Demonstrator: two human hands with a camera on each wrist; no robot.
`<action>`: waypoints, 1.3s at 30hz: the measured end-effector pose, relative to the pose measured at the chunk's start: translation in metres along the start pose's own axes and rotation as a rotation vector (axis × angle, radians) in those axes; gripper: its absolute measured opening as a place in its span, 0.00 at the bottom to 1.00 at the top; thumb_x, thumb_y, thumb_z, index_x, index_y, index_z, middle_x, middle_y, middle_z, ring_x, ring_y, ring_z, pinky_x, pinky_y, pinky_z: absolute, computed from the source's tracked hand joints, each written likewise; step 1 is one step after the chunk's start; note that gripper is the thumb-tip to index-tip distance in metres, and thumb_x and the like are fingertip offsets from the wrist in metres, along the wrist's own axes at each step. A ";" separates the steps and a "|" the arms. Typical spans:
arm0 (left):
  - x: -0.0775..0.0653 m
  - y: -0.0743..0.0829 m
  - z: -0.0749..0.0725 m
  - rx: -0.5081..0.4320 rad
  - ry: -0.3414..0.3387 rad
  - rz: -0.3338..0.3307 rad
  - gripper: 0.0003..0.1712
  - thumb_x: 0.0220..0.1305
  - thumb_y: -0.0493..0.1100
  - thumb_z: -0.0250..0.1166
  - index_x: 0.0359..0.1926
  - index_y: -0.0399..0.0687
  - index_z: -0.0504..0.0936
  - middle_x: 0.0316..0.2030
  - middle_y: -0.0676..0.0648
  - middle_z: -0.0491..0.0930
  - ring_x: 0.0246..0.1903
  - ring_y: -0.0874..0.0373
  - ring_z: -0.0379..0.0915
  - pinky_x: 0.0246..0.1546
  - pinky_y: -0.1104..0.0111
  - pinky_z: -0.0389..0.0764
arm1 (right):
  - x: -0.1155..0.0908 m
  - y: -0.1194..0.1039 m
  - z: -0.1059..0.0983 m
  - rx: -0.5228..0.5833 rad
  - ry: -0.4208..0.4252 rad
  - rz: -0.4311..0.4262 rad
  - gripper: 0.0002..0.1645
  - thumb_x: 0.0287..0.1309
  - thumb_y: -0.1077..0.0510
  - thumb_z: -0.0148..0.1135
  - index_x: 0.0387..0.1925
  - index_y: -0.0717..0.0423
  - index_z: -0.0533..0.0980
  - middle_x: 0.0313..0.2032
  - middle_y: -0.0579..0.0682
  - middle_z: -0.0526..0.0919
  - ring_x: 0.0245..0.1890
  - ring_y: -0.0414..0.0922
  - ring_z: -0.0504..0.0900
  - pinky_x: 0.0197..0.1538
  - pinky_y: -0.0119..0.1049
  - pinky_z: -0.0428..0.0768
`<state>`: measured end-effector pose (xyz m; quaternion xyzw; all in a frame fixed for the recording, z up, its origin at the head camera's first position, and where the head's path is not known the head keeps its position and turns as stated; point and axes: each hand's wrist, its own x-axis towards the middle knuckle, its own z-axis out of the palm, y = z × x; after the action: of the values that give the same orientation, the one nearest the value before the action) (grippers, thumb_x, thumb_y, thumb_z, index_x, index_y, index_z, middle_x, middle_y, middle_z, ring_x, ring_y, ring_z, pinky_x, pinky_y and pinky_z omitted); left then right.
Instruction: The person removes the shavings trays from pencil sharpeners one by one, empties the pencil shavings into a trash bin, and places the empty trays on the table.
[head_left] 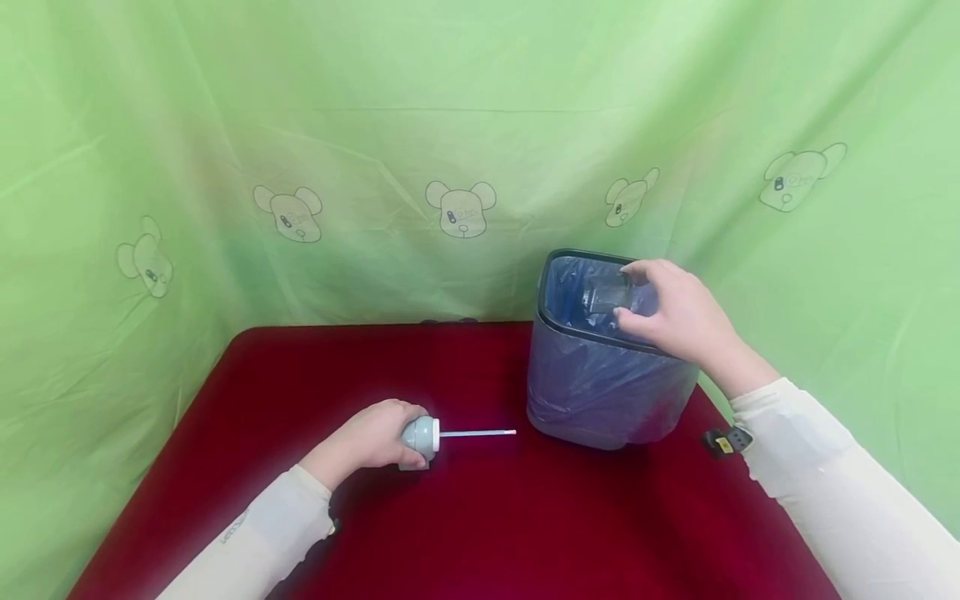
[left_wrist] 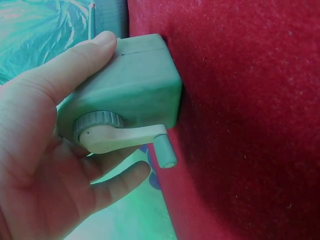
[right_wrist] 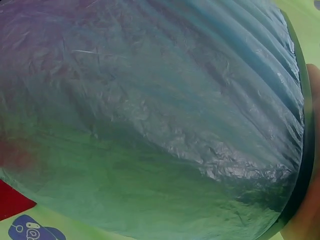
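My left hand grips a grey-green crank pencil sharpener just above the red tabletop, thumb along one side. A pencil sticks out of the sharpener's white front, pointing right toward the bin. In the left wrist view, the crank handle shows on the back of the body. With thumb and fingers, my right hand pinches a small clear shavings drawer, held within the mouth of the trash bin. The drawer is hidden in the right wrist view, where the bin's bag-covered side fills most of the picture.
A bluish clear bag lines the bin and folds over its outside under a dark rim. The bin stands at the back right of the red cloth-covered table. Behind hangs a green curtain with printed mouse heads.
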<state>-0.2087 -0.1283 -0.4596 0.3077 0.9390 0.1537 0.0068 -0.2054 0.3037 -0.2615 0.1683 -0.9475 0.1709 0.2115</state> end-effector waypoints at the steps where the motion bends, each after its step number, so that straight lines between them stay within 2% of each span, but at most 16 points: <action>1: 0.000 0.000 0.000 -0.001 0.000 0.001 0.35 0.43 0.60 0.82 0.52 0.55 0.84 0.35 0.60 0.81 0.36 0.63 0.74 0.41 0.65 0.79 | -0.001 0.000 0.000 0.008 -0.002 0.006 0.36 0.55 0.50 0.70 0.64 0.59 0.73 0.59 0.60 0.79 0.59 0.59 0.77 0.61 0.59 0.72; 12: 0.000 0.000 0.001 -0.003 0.002 -0.003 0.35 0.43 0.60 0.82 0.52 0.54 0.84 0.35 0.60 0.81 0.36 0.63 0.74 0.41 0.65 0.79 | -0.006 -0.001 0.000 0.089 0.010 0.056 0.35 0.58 0.48 0.70 0.63 0.57 0.73 0.55 0.58 0.80 0.58 0.58 0.77 0.60 0.57 0.71; 18: 0.000 0.000 0.001 0.000 0.003 0.007 0.36 0.43 0.59 0.83 0.53 0.52 0.84 0.35 0.59 0.81 0.36 0.63 0.74 0.40 0.65 0.79 | -0.008 -0.003 -0.001 0.113 0.014 0.074 0.35 0.59 0.47 0.69 0.64 0.57 0.73 0.57 0.57 0.79 0.59 0.57 0.76 0.60 0.58 0.71; 39: -0.002 0.004 -0.003 -0.014 -0.004 -0.012 0.36 0.44 0.58 0.83 0.54 0.51 0.83 0.37 0.58 0.82 0.37 0.61 0.74 0.41 0.63 0.80 | -0.017 -0.019 0.001 0.196 0.074 0.060 0.33 0.57 0.50 0.72 0.62 0.55 0.75 0.56 0.56 0.81 0.56 0.53 0.76 0.58 0.53 0.70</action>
<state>-0.2054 -0.1274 -0.4558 0.3023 0.9397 0.1594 0.0118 -0.1839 0.2904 -0.2652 0.1535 -0.9223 0.2753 0.2238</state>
